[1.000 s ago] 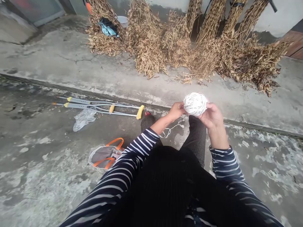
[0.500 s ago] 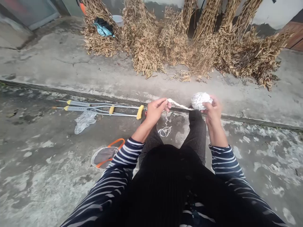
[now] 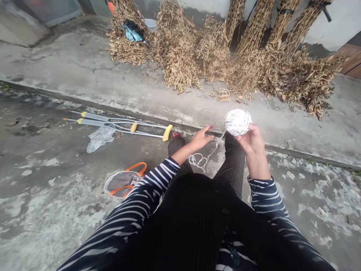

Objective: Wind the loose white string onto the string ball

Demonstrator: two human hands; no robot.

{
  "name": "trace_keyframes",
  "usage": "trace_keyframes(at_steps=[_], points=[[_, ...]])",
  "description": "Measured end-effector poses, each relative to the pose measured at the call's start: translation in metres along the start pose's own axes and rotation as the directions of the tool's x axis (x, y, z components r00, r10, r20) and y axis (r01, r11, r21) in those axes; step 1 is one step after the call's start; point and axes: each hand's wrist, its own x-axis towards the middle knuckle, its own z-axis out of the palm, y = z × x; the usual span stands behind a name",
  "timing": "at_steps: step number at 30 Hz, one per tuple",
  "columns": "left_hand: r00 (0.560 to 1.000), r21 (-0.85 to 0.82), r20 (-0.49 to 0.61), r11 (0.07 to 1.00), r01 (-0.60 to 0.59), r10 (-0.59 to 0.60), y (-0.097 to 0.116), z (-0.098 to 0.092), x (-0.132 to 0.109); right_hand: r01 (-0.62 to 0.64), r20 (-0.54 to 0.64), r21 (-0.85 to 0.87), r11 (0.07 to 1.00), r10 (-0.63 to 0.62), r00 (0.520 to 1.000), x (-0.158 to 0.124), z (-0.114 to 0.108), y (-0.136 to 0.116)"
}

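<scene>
A ball of white cord (image 3: 237, 122) rests in the fingers of my right hand (image 3: 254, 142), held up in front of my right knee. From the ball a loose strand (image 3: 219, 140) hangs down to a small tangle of the same cord (image 3: 198, 161) on the ground between my legs. My left hand (image 3: 202, 137) is apart from the ball, to its left, with thumb and fingers spread and nothing visible between them. The strand passes just to the right of its fingertips.
Crutches (image 3: 121, 124) lie on the ground at left, beside a clear plastic bag (image 3: 100, 138). Closer to me is a grey bag with orange handles (image 3: 120, 182). A low concrete step (image 3: 194, 107) runs across ahead, and bundles of dried plants (image 3: 183, 62) lean along the wall.
My left hand has let go of the cord and opened, moving slightly right and down. The stretched strand now hangs slack. My right hand has turned, with the ball facing up.
</scene>
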Motion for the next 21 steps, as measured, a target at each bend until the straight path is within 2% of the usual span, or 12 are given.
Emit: trace_keyframes(at_steps=[2, 5, 9, 12, 15, 18, 21], points=[[0.993, -0.134, 0.043, 0.986, -0.1, 0.107, 0.026, 0.007, 0.019, -0.04, 0.034, -0.005, 0.999, 0.04, 0.999, -0.003, 0.005, 0.002], [0.978, -0.279, 0.108, 0.95, -0.142, 0.178, 0.053, 0.016, 0.035, -0.056, 0.036, -0.018, 0.998, 0.056, 0.998, -0.009, 0.013, 0.002], [0.976, -0.311, 0.17, 0.947, -0.078, 0.136, 0.064, 0.024, 0.036, -0.032, 0.059, -0.087, 0.996, 0.037, 0.998, -0.016, 0.017, -0.005], [0.974, -0.281, 0.207, 0.959, -0.031, 0.092, 0.067, 0.021, 0.032, -0.029, 0.123, -0.168, 0.985, 0.05, 0.991, -0.02, 0.017, -0.008], [0.99, -0.228, 0.111, 0.972, -0.054, 0.081, 0.071, 0.01, 0.033, -0.031, 0.154, -0.22, 0.975, 0.066, 0.986, -0.022, 0.015, -0.007], [0.995, -0.172, -0.014, 0.98, -0.104, 0.103, 0.078, -0.003, 0.038, -0.035, 0.177, -0.195, 0.98, 0.071, 0.982, -0.022, 0.012, -0.003], [0.993, -0.156, -0.041, 0.981, -0.119, 0.114, 0.089, -0.011, 0.043, -0.08, 0.232, -0.198, 0.977, 0.126, 0.964, -0.021, 0.011, 0.0]])
